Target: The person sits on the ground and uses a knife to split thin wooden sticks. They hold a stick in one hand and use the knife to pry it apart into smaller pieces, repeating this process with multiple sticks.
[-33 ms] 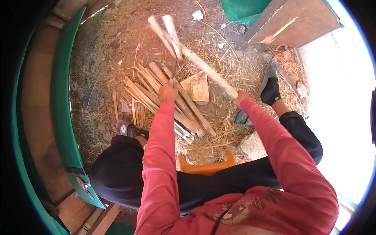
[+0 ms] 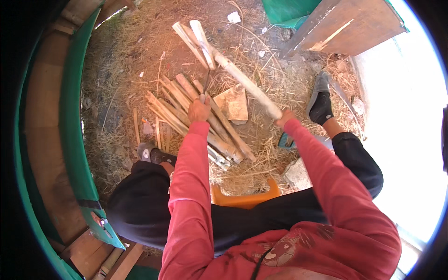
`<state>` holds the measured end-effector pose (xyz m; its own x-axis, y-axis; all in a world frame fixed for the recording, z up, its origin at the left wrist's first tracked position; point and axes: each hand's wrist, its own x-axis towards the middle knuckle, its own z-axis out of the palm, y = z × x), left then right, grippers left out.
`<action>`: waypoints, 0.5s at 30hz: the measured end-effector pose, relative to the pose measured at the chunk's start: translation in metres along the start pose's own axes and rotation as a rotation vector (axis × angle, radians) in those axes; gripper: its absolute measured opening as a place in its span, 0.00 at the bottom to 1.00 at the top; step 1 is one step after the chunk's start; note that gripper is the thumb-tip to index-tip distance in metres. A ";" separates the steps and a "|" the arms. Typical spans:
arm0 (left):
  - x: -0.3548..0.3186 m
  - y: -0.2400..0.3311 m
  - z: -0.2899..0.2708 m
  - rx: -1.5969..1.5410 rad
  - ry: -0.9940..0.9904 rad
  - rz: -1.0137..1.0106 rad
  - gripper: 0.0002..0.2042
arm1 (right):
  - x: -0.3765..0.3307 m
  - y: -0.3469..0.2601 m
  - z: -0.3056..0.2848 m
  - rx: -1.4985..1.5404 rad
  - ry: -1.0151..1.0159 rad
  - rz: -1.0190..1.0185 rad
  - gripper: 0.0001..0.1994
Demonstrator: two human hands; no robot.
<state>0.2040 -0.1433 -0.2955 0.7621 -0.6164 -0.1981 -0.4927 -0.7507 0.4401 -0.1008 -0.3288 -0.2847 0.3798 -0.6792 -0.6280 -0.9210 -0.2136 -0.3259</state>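
My left hand (image 2: 199, 110) is closed round the handle of a knife, above a bundle of split bamboo sticks (image 2: 215, 122). The knife's dark narrow blade (image 2: 206, 84) points away from me, its tip reaching the far pieces. My right hand (image 2: 285, 117) grips the near end of a long pale bamboo pole (image 2: 249, 86), slanting up to the left. At its far end the pole looks split into spread pale strips (image 2: 201, 39), which meet the blade; exactly how the blade sits between them is hard to tell.
A flat wooden block (image 2: 237, 105) lies between the bundle and the pole. Near my right forearm are a teal handle (image 2: 286, 140) and a stone (image 2: 298, 173). An orange stool (image 2: 247, 199) is by my legs. Green-edged boards (image 2: 74, 116) stand left; a wooden panel (image 2: 345, 30) is far right.
The pole's far end, blurred before, now shows sharply and sits slightly farther left. Both hands keep their grips, nearly in the same places.
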 end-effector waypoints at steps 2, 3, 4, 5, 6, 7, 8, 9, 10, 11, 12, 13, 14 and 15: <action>0.013 0.000 0.022 -0.005 0.051 0.024 0.25 | 0.010 0.018 0.015 0.085 -0.052 0.005 0.29; 0.015 0.005 0.017 -0.021 0.051 -0.039 0.25 | 0.007 0.018 0.020 0.126 -0.095 0.006 0.30; 0.012 0.011 0.014 -0.020 0.033 -0.070 0.25 | 0.007 0.019 0.020 0.088 -0.142 0.016 0.34; 0.008 0.017 0.011 -0.020 0.015 -0.101 0.26 | 0.009 0.019 0.017 0.049 -0.188 0.027 0.37; 0.003 0.025 0.001 -0.011 -0.005 -0.127 0.26 | 0.008 0.013 0.015 0.021 -0.237 0.039 0.41; 0.001 0.021 -0.011 0.002 -0.034 -0.140 0.26 | 0.000 -0.022 0.008 0.075 -0.078 0.013 0.48; -0.001 0.020 -0.019 0.006 -0.066 -0.148 0.26 | -0.012 -0.063 -0.009 0.126 0.088 -0.008 0.55; -0.004 0.021 -0.023 0.007 -0.102 -0.149 0.26 | -0.007 -0.091 -0.038 0.263 0.086 -0.167 0.62; -0.008 0.025 -0.022 -0.007 -0.108 -0.133 0.26 | -0.008 -0.116 -0.063 0.445 0.260 -0.465 0.59; -0.013 0.019 -0.022 -0.011 -0.103 -0.127 0.27 | -0.019 -0.154 -0.089 0.558 0.281 -0.536 0.57; -0.018 0.015 -0.021 -0.014 -0.101 -0.117 0.27 | -0.028 -0.187 -0.109 0.672 0.303 -0.602 0.56; -0.022 0.017 -0.016 -0.038 -0.119 -0.101 0.29 | -0.024 -0.205 -0.122 0.718 0.278 -0.648 0.52; -0.027 0.011 -0.015 -0.057 -0.126 -0.099 0.30 | -0.020 -0.227 -0.131 0.766 0.239 -0.708 0.49; -0.028 0.013 -0.025 -0.076 -0.125 -0.102 0.32 | -0.021 -0.248 -0.136 0.812 0.194 -0.776 0.45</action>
<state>0.1868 -0.1295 -0.2630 0.7458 -0.5665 -0.3505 -0.3790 -0.7935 0.4761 0.1075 -0.3573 -0.0948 0.7377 -0.6740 0.0398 -0.0880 -0.1543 -0.9841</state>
